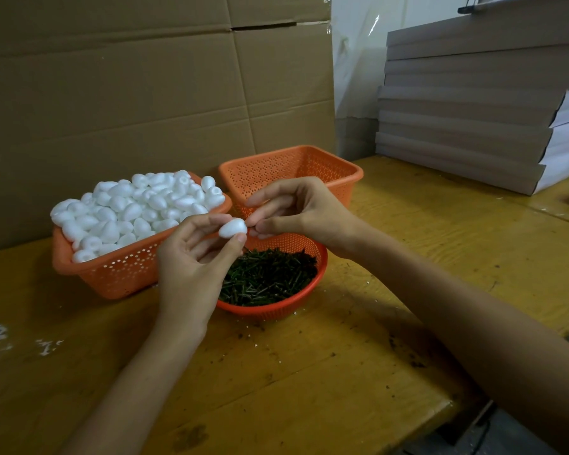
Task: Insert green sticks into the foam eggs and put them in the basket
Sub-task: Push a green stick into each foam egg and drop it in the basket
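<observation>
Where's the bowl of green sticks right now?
Head view, centre: the round bowl of green sticks sits below the left hand holding an egg, in front of the far orange basket.

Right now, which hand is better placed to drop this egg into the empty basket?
Left, probably. The left hand grips the foam egg between thumb and fingers, and the empty basket sits just beyond it. The right hand is nearer, but its fingers only meet at the egg's tip.
</observation>
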{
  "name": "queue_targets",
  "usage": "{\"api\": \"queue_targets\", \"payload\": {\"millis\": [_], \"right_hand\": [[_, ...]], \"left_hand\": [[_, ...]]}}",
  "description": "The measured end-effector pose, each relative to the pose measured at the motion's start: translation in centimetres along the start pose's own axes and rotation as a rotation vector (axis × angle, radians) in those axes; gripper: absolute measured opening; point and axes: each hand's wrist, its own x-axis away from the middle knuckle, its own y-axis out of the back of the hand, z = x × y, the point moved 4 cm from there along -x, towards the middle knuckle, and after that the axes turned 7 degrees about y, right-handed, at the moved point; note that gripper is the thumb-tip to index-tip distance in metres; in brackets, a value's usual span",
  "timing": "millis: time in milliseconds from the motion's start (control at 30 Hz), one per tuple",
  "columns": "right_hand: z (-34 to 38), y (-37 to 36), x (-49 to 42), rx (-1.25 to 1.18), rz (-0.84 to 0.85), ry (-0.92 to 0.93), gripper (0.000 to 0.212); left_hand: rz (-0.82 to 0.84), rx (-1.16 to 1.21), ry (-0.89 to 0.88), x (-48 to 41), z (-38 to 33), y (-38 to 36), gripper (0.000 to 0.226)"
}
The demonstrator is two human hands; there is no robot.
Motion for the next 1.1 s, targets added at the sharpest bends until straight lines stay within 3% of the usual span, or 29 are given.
{"api": "queue_targets", "payload": {"millis": [1100], "right_hand": [[-0.08,-0.22,-0.11,0.069,0.03,-0.012,0.034]], "left_hand": [[-0.014,0.014,0.024,-0.21,0.02,0.12,0.024]]}}
